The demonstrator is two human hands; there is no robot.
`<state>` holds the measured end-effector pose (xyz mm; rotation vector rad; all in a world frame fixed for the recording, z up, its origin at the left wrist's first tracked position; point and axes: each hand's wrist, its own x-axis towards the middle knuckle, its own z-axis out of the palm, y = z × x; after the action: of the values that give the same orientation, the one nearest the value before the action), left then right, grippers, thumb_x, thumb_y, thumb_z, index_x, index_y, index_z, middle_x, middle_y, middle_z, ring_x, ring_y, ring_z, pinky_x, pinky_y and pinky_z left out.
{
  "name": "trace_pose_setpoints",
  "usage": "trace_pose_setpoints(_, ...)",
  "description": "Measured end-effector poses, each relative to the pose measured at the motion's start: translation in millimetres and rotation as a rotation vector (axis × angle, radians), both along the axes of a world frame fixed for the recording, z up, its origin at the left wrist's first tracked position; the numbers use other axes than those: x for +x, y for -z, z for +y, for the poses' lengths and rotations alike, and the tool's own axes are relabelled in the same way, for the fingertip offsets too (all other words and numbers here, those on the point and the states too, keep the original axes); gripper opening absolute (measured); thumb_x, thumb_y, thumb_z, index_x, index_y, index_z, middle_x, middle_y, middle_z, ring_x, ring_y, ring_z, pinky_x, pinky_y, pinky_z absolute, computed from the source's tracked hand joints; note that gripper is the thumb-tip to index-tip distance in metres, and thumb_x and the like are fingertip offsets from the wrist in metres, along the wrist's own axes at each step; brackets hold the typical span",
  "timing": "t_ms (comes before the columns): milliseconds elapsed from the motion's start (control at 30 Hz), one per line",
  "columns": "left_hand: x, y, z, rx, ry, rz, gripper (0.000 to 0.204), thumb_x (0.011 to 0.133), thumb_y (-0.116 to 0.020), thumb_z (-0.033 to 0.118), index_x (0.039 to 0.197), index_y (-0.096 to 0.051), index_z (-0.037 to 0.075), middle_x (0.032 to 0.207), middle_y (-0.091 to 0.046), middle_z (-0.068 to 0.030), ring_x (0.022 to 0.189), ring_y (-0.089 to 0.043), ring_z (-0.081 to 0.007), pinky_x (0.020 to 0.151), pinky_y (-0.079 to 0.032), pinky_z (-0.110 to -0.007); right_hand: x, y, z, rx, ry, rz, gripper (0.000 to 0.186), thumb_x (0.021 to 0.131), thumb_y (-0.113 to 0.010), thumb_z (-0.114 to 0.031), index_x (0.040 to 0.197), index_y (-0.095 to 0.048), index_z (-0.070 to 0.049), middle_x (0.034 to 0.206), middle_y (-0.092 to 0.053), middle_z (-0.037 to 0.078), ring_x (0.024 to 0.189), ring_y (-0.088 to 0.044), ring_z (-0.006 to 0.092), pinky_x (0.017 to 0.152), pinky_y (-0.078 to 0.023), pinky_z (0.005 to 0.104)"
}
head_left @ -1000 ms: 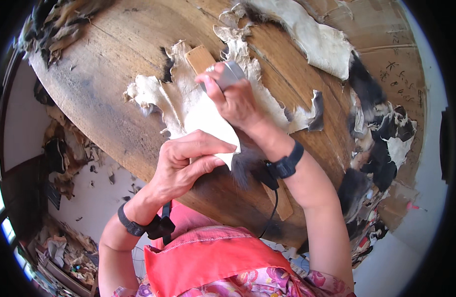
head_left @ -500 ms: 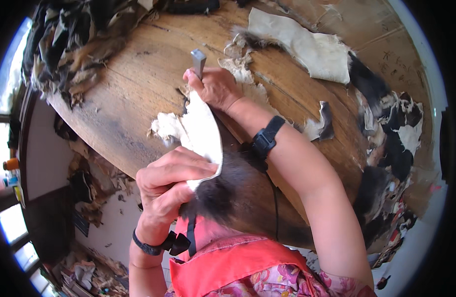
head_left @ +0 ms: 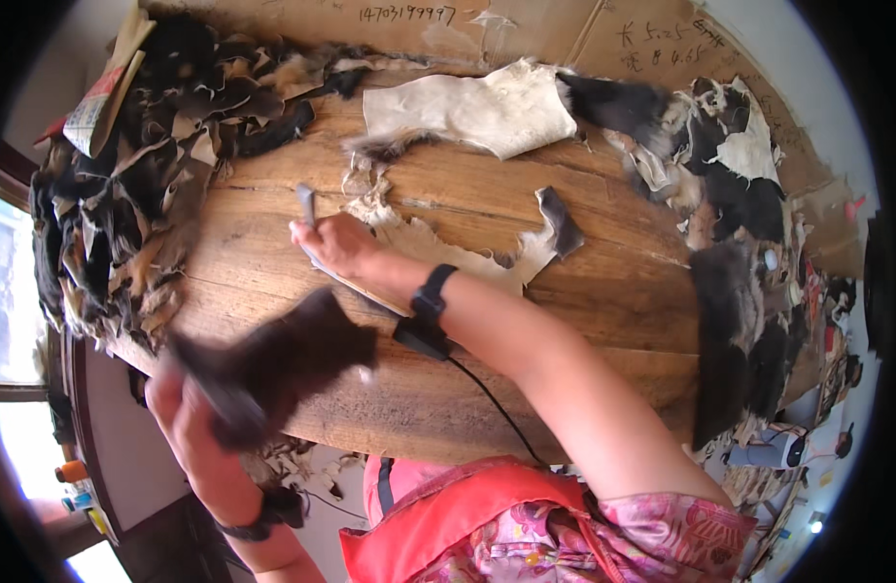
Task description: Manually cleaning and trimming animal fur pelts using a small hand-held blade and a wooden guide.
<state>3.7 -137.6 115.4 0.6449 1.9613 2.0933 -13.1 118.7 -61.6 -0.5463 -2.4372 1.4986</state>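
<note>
My left hand [head_left: 184,416], smeared by motion, grips the edge of a dark brown fur piece [head_left: 297,355] at the left front of the wooden table. The fur side faces up, and the piece hangs in the air over the table edge. Around a narrow grey metal tool [head_left: 306,202] my right hand [head_left: 341,245] is closed, over the table's middle. The tool's end sticks out above the fist, while a long thin part runs down beneath the forearm. Just beyond that hand lies a ragged pale hide scrap [head_left: 424,243] with a dark furry tip.
A large pale hide [head_left: 467,109] with dark fur lies at the back of the wooden table [head_left: 565,364]. Heaped fur scraps [head_left: 118,194] cover the left side, with folded paper [head_left: 103,107] on top. More fur pieces [head_left: 735,291] line the right edge. A black cable [head_left: 492,398] trails from my right wrist.
My left hand has swung left and down with the fur piece, turning its pale side out of sight. My right hand no longer touches the piece. The view takes in more of the table's far side.
</note>
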Motion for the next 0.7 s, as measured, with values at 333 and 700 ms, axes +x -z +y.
trace_pose_setpoints(333, -131.4, 72.3, 52.0, -0.455, -0.137, 0.45, 0.042, 0.088, -0.075, 0.01, 0.128, -0.063, 0.011, 0.112, -0.068, -0.0068, 0.094, -0.065, -0.0147, 0.081, -0.053, -0.028, 235.9, -77.0, -10.6, 0.351, 0.108, -0.313, 0.037, 0.084, -0.077, -0.028, 0.098, -0.059, 0.001, 0.085, -0.06, 0.017, 0.078, -0.066, 0.0298, 0.065, -0.051, 0.0444)
trace_pose_setpoints(700, -54.1, 137.4, 136.3, -0.735, 0.308, 0.568, 0.028, 0.081, -0.076, 0.021, 0.102, -0.069, 0.003, 0.091, -0.066, -0.0113, 0.07, -0.064, -0.0238, 0.067, -0.052, -0.035, 369.7, -69.6, -39.1, 0.448, 0.615, -0.246, 0.043, 0.066, -0.088, -0.015, 0.098, -0.062, -0.002, 0.097, -0.061, 0.013, 0.081, -0.063, 0.0286, 0.069, -0.053, 0.0383)
